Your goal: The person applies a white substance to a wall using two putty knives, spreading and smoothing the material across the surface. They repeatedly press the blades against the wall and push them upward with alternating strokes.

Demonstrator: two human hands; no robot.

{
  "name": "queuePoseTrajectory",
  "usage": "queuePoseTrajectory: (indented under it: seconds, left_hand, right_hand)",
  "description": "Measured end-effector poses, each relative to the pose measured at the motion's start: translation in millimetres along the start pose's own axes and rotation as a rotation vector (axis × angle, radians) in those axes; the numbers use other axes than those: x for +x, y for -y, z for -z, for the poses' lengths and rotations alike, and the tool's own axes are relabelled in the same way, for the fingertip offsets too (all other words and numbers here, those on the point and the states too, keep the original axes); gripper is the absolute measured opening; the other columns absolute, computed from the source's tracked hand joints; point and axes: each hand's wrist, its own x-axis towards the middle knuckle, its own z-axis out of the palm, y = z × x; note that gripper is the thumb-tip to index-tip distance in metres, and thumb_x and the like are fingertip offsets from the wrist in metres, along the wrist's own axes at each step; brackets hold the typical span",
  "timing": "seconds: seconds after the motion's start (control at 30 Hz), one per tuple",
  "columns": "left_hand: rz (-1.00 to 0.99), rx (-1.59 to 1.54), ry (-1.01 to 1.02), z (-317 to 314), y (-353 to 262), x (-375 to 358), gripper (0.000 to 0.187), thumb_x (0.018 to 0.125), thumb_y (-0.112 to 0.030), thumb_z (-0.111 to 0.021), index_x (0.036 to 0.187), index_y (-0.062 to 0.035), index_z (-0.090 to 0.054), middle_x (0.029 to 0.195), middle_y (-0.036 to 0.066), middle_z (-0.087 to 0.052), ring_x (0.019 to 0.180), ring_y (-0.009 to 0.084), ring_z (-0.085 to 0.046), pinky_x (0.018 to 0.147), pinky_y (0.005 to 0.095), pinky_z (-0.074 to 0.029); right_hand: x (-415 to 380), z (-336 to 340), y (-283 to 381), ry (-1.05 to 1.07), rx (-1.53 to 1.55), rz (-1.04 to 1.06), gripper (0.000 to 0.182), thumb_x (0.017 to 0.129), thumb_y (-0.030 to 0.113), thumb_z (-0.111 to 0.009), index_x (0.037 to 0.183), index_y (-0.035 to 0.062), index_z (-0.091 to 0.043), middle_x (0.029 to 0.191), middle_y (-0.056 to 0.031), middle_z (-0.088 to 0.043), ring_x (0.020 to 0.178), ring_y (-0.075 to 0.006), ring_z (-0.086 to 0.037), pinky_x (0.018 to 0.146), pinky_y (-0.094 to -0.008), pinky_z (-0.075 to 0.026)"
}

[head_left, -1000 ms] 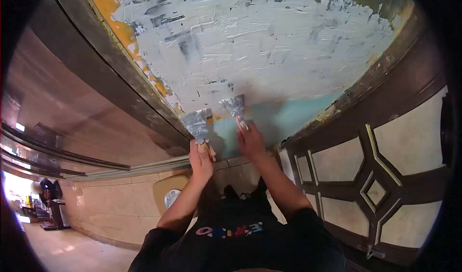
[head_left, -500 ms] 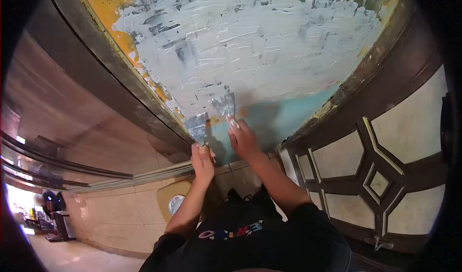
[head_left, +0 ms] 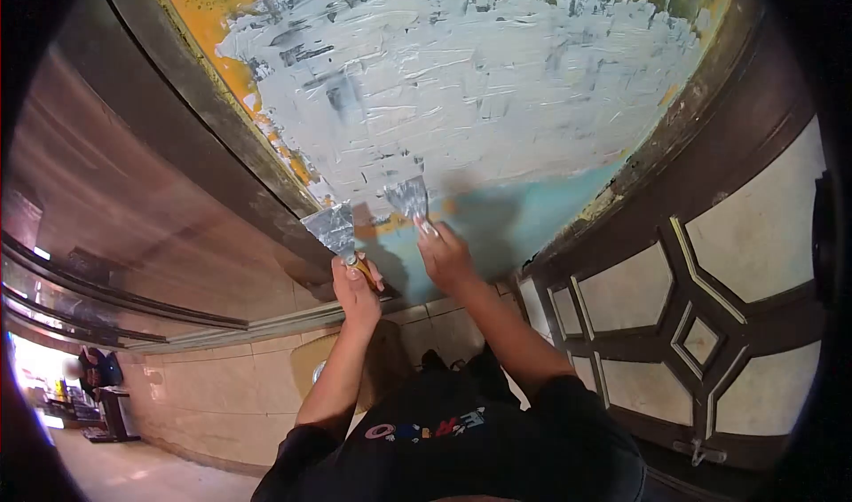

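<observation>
Head view shows the left hand (head_left: 357, 294) gripping a white-smeared, yellow-brown-handled metal scraper (head_left: 332, 229), now swung closer to the dark brown wooden frame (head_left: 209, 102); its gap from the right hand's (head_left: 448, 260) grey, smeared metal scraper (head_left: 408, 197), near the thick white coating's (head_left: 461, 116) lower edge, has widened, apparently giving both blades room.

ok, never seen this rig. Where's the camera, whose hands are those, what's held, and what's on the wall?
No robot here: just a person using bare hands. There is a single view, from a camera worn on their head, looking forward and down; hence the arms reaching up from below.

The left hand grips a scraper, the right hand a second scraper. Both blades are smeared. Whether the right one touches the wall, I can't tell.

The wall carries a rough white coat, with a blue-green strip below it. The door is at right.
</observation>
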Motion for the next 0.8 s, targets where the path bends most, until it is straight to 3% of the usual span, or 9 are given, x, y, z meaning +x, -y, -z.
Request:
queuePoseTrajectory:
  seconds: [0.1,0.2,0.57,0.63,0.7,0.73,0.8]
  left_hand:
    - [0.063,-0.048,-0.027,1.1,-4.1,-1.8,0.052,0.095,-0.054,-0.037,0.100,-0.0023,-0.042,0.065,0.006,-0.050,0.051,0.0103,-0.046,0.046,0.0227,-0.038]
    - [0.024,0.013,-0.010,4.0,-1.9,-2.8,0.049,0.096,-0.051,-0.037,0.100,-0.0025,-0.042,0.066,0.006,-0.051,0.052,0.0104,-0.047,0.046,0.0228,-0.039]
    - [0.008,0.019,0.008,5.1,-6.0,-1.1,0.053,0.095,-0.054,-0.037,0.102,-0.0021,-0.043,0.067,0.006,-0.051,0.053,0.0100,-0.046,0.048,0.0234,-0.039]
    - [-0.009,-0.024,0.036,3.0,-9.3,-0.2,0.045,0.097,-0.046,-0.037,0.102,-0.0019,-0.044,0.067,0.006,-0.052,0.053,0.0100,-0.047,0.048,0.0238,-0.040]
    - [0.023,0.004,0.084,4.9,-11.7,-0.9,0.039,0.098,-0.040,-0.038,0.102,-0.0018,-0.044,0.068,0.006,-0.053,0.054,0.0100,-0.048,0.049,0.0242,-0.041]
    - [0.059,0.035,0.134,5.8,-13.4,-1.8,0.033,0.099,-0.035,-0.039,0.103,-0.0018,-0.045,0.069,0.006,-0.054,0.055,0.0100,-0.050,0.050,0.0246,-0.043]
    - [0.051,0.098,0.159,7.8,-21.2,-4.2,0.025,0.099,-0.026,-0.041,0.104,-0.0015,-0.045,0.072,0.007,-0.056,0.058,0.0102,-0.054,0.053,0.0253,-0.045]
  right_hand:
    - [-17.9,6.5,10.9,0.079,-0.014,-0.115,0.042,0.090,0.017,-0.051,0.131,0.0102,-0.049,0.094,-0.0126,-0.055,0.074,-0.0311,-0.058,0.062,-0.0402,-0.050]
    - [4.9,18.5,17.4,-0.009,0.103,0.026,0.038,0.088,0.011,-0.051,0.125,0.0044,-0.052,0.092,-0.0156,-0.057,0.073,-0.0338,-0.058,0.063,-0.0403,-0.049]
    - [-32.1,30.5,5.6,0.079,0.068,0.005,0.039,0.087,0.014,-0.055,0.125,0.0086,-0.050,0.091,-0.0127,-0.057,0.069,-0.0326,-0.058,0.057,-0.0409,-0.049]
    - [-34.1,33.2,7.8,0.078,0.111,-0.015,0.040,0.087,0.013,-0.056,0.126,0.0088,-0.049,0.091,-0.0132,-0.057,0.070,-0.0328,-0.059,0.058,-0.0405,-0.049]
    - [-36.3,31.8,6.3,-0.120,0.184,0.028,0.042,0.087,0.012,-0.057,0.127,0.0091,-0.048,0.094,-0.0153,-0.059,0.073,-0.0341,-0.060,0.060,-0.0399,-0.049]
    - [-31.9,40.1,11.4,-0.119,0.185,0.032,0.042,0.087,0.012,-0.057,0.127,0.0091,-0.048,0.094,-0.0153,-0.059,0.073,-0.0341,-0.060,0.060,-0.0399,-0.049]
    - [-25.4,64.0,21.4,-0.133,0.116,0.016,0.039,0.091,0.016,-0.055,0.124,-0.0016,-0.045,0.094,-0.0187,-0.061,0.072,-0.0380,-0.059,0.065,-0.0422,-0.048]
